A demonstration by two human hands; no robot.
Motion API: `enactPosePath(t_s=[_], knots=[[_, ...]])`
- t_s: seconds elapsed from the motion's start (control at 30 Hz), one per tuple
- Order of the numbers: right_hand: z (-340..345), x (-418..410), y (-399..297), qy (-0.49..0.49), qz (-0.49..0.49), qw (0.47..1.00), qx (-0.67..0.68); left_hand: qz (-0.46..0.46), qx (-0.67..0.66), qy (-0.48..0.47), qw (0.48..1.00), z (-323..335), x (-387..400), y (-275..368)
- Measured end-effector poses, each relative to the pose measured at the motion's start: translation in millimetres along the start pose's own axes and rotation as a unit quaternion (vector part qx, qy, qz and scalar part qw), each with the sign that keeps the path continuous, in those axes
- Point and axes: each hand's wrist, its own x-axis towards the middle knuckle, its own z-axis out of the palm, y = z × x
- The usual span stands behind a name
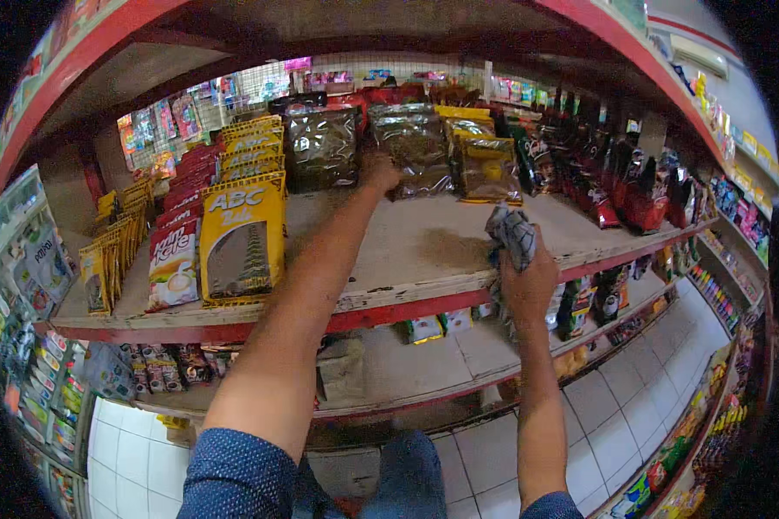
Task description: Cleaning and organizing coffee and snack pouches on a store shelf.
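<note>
My left hand (380, 172) reaches to the back of a shop shelf (389, 259) and touches the lower left side of a clear plastic packet of dark contents (422, 159); whether its fingers grip it cannot be told. A similar dark packet (323, 146) stands just left of that hand. My right hand (531, 276) is closed around a crumpled grey cloth (514, 235) above the shelf's front edge. Behind the cloth stands a yellow-topped packet (490, 168). Yellow ABC coffee packets (243, 240) stand in a row to the left, beside red and white Krim Kafe packets (174, 266).
Red and black packets (646, 194) fill the shelf's right end. An upper shelf with a red edge (630, 45) arches overhead. A lower shelf (422, 363) holds more packets. Stocked shelves stand on both sides above a tiled floor (610, 402).
</note>
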Motion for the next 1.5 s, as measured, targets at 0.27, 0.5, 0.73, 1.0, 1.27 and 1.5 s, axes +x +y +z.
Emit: enactPosePath(t_s=[0.27, 0.5, 0.73, 1.0, 1.27, 1.5], knots=[[-3, 0, 18, 0.01, -0.002, 0.998, -0.056, -0.091, -0.216, -0.048, 0.971, -6, -56, 83], [-16, -1, 24, -0.017, 0.034, 0.999, -0.017, -0.172, -0.681, -0.066, 0.709, -83, -191, 148], [-70, -109, -56, -0.002, 0.404, 0.724, 0.559, -0.16, -0.729, 0.021, 0.665, -129, -460, 138], [-49, -304, -131, -0.281, 0.339, 0.813, 0.382, -0.184, -0.945, 0.025, 0.268, -32, -638, 80], [-56, -338, -200, -0.513, -0.188, 0.819, 0.175, -0.15, -0.976, 0.028, 0.155, -31, -658, 70], [5, -338, -185, -0.489, -0.145, 0.849, 0.139, -0.32, -0.838, 0.105, 0.429, 21, -689, 24]])
